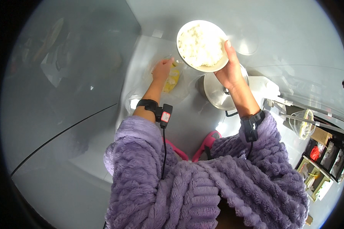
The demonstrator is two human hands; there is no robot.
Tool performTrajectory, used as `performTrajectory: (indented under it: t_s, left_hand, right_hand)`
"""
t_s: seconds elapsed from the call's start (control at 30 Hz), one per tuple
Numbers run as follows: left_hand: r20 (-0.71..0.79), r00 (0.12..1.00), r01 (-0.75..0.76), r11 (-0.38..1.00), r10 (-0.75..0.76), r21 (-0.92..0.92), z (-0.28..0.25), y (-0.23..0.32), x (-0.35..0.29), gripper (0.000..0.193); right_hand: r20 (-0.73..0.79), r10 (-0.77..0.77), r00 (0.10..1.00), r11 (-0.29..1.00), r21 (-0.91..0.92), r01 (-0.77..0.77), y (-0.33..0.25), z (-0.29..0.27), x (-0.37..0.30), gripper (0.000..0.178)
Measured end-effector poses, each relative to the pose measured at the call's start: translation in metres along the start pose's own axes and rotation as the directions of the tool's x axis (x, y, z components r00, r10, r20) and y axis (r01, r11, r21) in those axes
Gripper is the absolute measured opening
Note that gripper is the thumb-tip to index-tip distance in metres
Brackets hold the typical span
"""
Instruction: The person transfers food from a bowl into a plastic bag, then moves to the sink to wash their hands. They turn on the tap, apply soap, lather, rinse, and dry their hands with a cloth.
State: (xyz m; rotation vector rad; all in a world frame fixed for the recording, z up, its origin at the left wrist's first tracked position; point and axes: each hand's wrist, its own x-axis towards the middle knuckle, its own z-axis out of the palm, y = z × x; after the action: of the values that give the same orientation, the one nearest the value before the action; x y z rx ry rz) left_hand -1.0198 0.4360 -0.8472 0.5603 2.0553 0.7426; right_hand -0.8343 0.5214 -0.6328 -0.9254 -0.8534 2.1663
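My right hand [230, 72] holds a white bowl [182, 53] from its right side, thumb on the rim and fingers underneath. White cooked rice [201, 45] fills the bowl. To the left and lower, my left hand [162, 71] has its fingers closed at a clear plastic bag [184, 86], seemingly pinching its film near the top. Something yellow and pale [172, 81] shows inside the bag, partly hidden by the hand; I cannot make out what it is. Below my right wrist stands a metal pot with a lid [215, 89], partly covered by my forearm.
A grey glossy panel [72, 68] rises along the left. Right of the pot is a white box-like object [262, 87], with metal rails [313, 122] beyond it. Shelves of small goods [328, 152] stand at the far right. Pink footwear [204, 147] shows on the floor below.
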Motion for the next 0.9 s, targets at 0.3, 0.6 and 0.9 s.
performTrajectory:
  t_s: [0.3,0.6,0.9]
  left_hand:
    - [-0.092,0.995,-0.073,0.822,0.025,-0.565,0.021,0.000,-0.002,0.036]
    - [-0.045,0.973,-0.159,0.796,0.227,0.584,0.002,-0.046,-0.016,0.023]
    - [0.074,0.955,-0.266,0.715,0.289,0.647,0.011,-0.006,-0.034,0.015]
  right_hand:
    - [-0.034,-0.006,0.999,1.000,-0.018,0.005,-0.003,-0.011,-0.004,0.070]
    - [-0.042,0.010,0.999,1.000,0.003,-0.009,0.000,-0.019,-0.012,0.068]
    - [-0.064,0.032,0.997,0.999,0.010,-0.031,0.002,-0.020,-0.027,0.069]
